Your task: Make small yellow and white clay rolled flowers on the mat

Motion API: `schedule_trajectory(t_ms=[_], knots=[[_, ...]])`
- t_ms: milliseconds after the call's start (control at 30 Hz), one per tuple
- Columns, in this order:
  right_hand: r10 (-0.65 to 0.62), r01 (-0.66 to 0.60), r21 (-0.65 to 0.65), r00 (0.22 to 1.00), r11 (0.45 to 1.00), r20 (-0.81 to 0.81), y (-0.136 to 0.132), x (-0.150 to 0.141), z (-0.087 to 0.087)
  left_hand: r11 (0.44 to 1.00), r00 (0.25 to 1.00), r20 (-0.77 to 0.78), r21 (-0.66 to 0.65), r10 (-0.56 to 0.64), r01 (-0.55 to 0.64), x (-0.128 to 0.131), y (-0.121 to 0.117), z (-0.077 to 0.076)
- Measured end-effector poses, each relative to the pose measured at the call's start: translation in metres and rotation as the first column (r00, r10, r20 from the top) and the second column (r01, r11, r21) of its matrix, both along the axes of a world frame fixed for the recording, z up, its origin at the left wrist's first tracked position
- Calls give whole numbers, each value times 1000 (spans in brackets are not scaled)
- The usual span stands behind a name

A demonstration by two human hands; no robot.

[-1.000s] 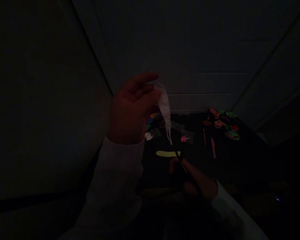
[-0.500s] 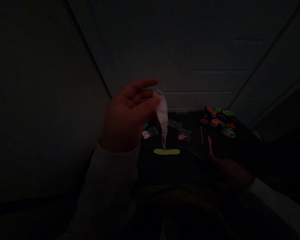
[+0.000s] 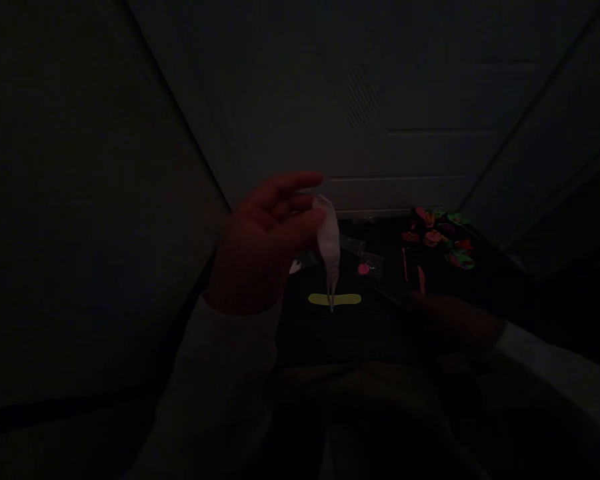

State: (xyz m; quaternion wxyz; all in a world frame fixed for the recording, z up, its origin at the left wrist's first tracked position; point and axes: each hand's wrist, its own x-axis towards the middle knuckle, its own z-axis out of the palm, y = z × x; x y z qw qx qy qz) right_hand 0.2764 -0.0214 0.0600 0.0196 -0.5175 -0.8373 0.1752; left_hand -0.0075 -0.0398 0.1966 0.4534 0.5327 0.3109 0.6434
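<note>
White piece (image 3: 331, 243): soft-looking, matte, clay-like. Broad and rounded at the top, narrowing downward, faintly creased across the taper, its lower end split into thin strands. It hangs nearly upright in the air above the table; in this view the strand tips cross in front of a yellow strip (image 3: 319, 299), which is flat, smooth, round-ended and laid crosswise on the dark tabletop (image 3: 325, 340).

Left hand (image 3: 263, 247): thumb and fingers clamped on the white piece near its upper end, index finger extended above it. Pale, loosely folded sleeve (image 3: 225, 363) at the wrist.

Right hand (image 3: 455, 320): deep in shadow, right of the yellow strip, fingers closed on a slim dark tool (image 3: 393, 298) pointing left; perhaps scissors, though the light is too poor to be sure.

Behind the strip: a clear, glossy bag (image 3: 377, 265) with a rounded pink lump (image 3: 363, 269), and a second clear bag (image 3: 353, 245) farther back. A small white lump (image 3: 295, 267) shows beside the left hand, partly hidden. Toward the right, a thin pink rod (image 3: 405, 265) and a pink knife-shaped tool (image 3: 421, 280); beyond them, a heap of colourful pieces (image 3: 433, 237), pink, green and red. Back panel (image 3: 280, 100): smooth, pale, bearing a ridged heart shape (image 3: 364, 99).
</note>
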Motion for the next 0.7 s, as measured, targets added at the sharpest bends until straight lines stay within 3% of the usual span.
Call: schedule_trajectory(t_ms=[100, 267, 400, 467, 533, 633, 700], knots=[[84, -84, -73, 996, 994, -1, 3, -1, 3, 1000, 1000, 1, -11, -13, 13, -2, 0, -5], [100, -112, -94, 988, 989, -116, 7, 0, 15, 999, 1000, 14, -40, -24, 24, -2, -1, -8], [78, -85, -14, 958, 996, -276, -3, -30, 35, 999, 999, 14, -26, -33, 33, 0, -2, -13], [62, -59, 22, 860, 998, -507, -10, -54, 46, 999, 999, 15, -29, -38, 39, 0, -2, -15], [87, -139, -27, 746, 990, -660, -16, -78, 53, 998, 999, 24, -39, -47, 48, -1, -2, -18], [59, -237, -107, 602, 966, -796, -17, -105, 54, 996, 998, 52, -83, -39, 44, -3, -3, -21], [16, -289, -177, 559, 941, -829, -15, -116, 50, 993, 997, 71, -116, -10, 19, -5, -3, -24]])
